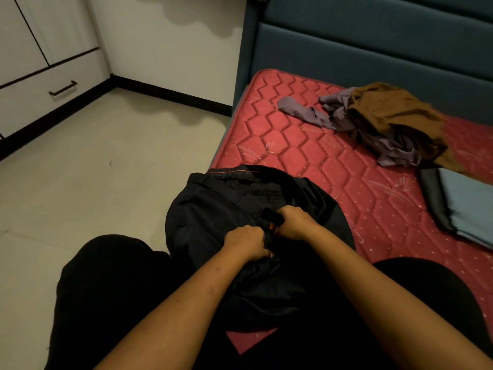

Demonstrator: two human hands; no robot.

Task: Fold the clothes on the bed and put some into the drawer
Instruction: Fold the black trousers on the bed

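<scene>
A black garment (226, 206) lies bunched at the near left edge of the red quilted mattress (293, 145), partly over my lap. My left hand (246, 245) grips a fold of it near its middle. My right hand (292, 221) grips the same garment just beside, with a small flap of black cloth sticking up between the fingers. A brown garment (394, 116) lies crumpled on a purple-grey one (320, 113) at the far right of the bed. A folded blue-grey and black piece (461, 206) lies flat at the right edge. The white drawer (40, 102) with a dark handle is shut, far left.
A dark teal padded headboard (373, 44) runs behind the bed. Pale floor (106, 169) spreads between the bed and the white cabinets (32, 36) on the left. My knees in black trousers (106, 289) fill the bottom of the view.
</scene>
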